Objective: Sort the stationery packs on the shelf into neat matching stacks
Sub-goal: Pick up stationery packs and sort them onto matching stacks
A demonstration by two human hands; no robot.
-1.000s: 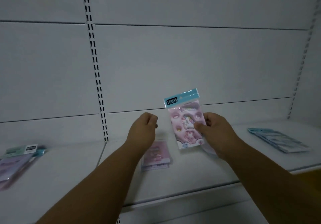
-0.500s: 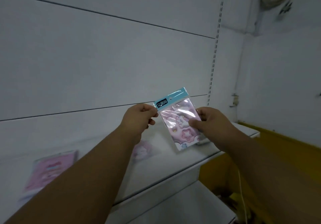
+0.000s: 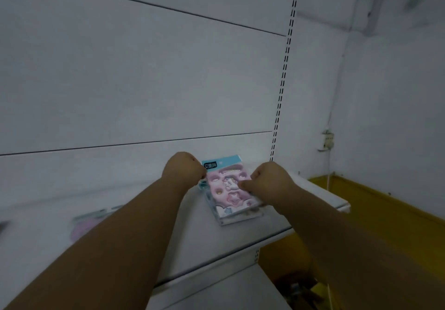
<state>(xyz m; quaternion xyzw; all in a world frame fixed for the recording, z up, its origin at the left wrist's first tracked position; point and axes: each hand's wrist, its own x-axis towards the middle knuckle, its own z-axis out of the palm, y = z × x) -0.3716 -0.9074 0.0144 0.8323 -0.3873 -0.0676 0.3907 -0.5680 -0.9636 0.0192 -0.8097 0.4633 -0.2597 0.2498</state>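
- The white shelf (image 3: 168, 249) carries a stack of packs (image 3: 237, 214) near its right end.
- The pink pack (image 3: 228, 187) lies on that stack, long axis running front to back, teal header toward the back wall; its black label is unreadable.
- The left hand (image 3: 184, 171) pinches the header's left corner.
- The right hand (image 3: 269, 181) grips the pack's right edge, thumb on top.

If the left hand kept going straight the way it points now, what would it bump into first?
Probably the teal top edge of the pink sticker pack, which the left hand already pinches at the corner. Beyond that stands the white back panel; depth is hard to judge.
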